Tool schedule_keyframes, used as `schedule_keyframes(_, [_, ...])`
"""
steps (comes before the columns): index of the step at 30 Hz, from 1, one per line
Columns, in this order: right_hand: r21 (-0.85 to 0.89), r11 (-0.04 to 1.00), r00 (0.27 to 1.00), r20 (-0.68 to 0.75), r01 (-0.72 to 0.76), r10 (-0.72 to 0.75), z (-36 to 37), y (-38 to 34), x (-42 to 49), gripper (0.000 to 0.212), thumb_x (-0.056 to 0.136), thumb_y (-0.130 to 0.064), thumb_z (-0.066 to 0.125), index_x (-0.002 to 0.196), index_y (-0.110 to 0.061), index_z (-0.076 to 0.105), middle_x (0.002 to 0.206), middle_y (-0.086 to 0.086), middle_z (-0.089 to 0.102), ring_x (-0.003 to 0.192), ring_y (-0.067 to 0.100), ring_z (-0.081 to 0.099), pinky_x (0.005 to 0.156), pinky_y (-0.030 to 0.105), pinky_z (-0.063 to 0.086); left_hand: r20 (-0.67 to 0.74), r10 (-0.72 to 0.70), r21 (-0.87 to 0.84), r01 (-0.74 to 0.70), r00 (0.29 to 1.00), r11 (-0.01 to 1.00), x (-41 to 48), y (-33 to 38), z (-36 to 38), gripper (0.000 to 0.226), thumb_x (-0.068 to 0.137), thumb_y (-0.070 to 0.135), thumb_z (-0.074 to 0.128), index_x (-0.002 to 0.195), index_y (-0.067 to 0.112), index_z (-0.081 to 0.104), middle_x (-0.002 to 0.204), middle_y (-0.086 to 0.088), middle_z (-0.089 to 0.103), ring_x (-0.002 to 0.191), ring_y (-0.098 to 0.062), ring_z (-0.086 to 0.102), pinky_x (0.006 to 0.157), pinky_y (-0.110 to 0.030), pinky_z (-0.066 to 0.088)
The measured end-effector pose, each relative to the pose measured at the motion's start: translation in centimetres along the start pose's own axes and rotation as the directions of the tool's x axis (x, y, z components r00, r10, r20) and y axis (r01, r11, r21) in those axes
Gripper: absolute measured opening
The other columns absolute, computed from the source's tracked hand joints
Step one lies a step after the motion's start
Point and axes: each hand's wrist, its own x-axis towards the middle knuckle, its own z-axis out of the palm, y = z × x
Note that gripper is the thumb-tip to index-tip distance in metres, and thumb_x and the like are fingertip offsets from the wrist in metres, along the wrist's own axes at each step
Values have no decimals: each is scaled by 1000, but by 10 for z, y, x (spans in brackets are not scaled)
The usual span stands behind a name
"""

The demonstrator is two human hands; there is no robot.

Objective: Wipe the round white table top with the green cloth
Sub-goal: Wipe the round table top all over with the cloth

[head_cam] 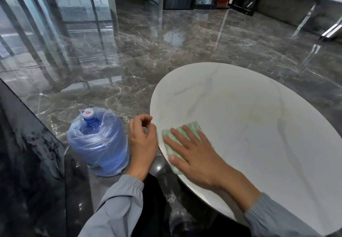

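The round white table top (pixel 259 107) with faint grey veining fills the right half of the view. A green and white cloth (pixel 192 126) lies flat on it at the near left rim. My right hand (pixel 194 155) presses on the cloth with fingers spread and straight, covering most of it. My left hand (pixel 142 142) hangs just off the table's left edge, fingers loosely curled, holding nothing.
A blue water jug (pixel 98 144) wrapped in clear plastic stands on the glossy dark marble floor (pixel 129 51) left of the table. A dark counter edge (pixel 27 144) runs along the left. Glass walls and dark display stands are at the back.
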Motion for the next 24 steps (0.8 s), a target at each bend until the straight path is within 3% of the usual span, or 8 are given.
schedule_keyframes(2, [5, 1000, 999, 31, -29, 29, -4, 11, 2, 55, 106, -64, 16, 155, -62, -9, 166, -29, -21, 150, 3, -33, 123, 42, -21, -1, -36, -32, 36, 999, 999, 3, -5, 1, 23, 96, 8, 58, 105, 29, 62, 112, 6, 59, 105, -17, 61, 89, -29, 50])
schedule_keyframes(6, [-2, 997, 997, -3, -82, 82, -12, 8, 62, 56, 106, -61, 16, 159, -56, -5, 170, -22, -15, 155, 11, -26, 124, 51, -15, -2, -81, -97, 80, 997, 992, 9, -6, 0, 30, 96, 5, 57, 99, 35, 61, 113, 0, 64, 107, -18, 62, 90, -28, 50])
schedule_keyframes(12, [15, 985, 984, -36, -172, 172, -37, 39, 155, 59, 105, -62, 21, 161, -52, 5, 172, -18, -5, 159, 17, -11, 125, 54, -8, 20, -78, -72, 80, 997, 994, 20, -3, -3, 29, 96, 4, 57, 100, 33, 60, 114, -1, 61, 106, -18, 60, 91, -29, 50])
schedule_keyframes(17, [53, 945, 946, -18, -323, 324, -46, 65, 160, 60, 106, -60, 17, 163, -48, 1, 172, -15, -12, 158, 21, -17, 123, 57, -13, 67, -43, -35, 46, 997, 998, 21, -3, -10, 30, 96, 2, 56, 99, 32, 59, 110, 1, 61, 106, -18, 59, 91, -27, 49])
schedule_keyframes(20, [-5, 984, 984, 16, -178, 178, -34, 27, 142, 59, 107, -58, 16, 162, -48, -2, 172, -15, -16, 157, 22, -22, 122, 58, -15, 46, -75, -45, 77, 996, 996, 20, -2, -10, 31, 95, 3, 54, 100, 33, 59, 112, -1, 63, 105, -18, 60, 91, -28, 49])
schedule_keyframes(24, [-48, 995, 997, 21, 81, -81, -15, -3, 72, 58, 107, -62, 15, 160, -53, -7, 169, -20, -20, 153, 13, -31, 121, 48, -23, 13, -65, -72, 65, 998, 995, 21, -1, -9, 29, 97, 4, 54, 103, 32, 59, 113, -2, 63, 102, -12, 61, 83, -13, 46])
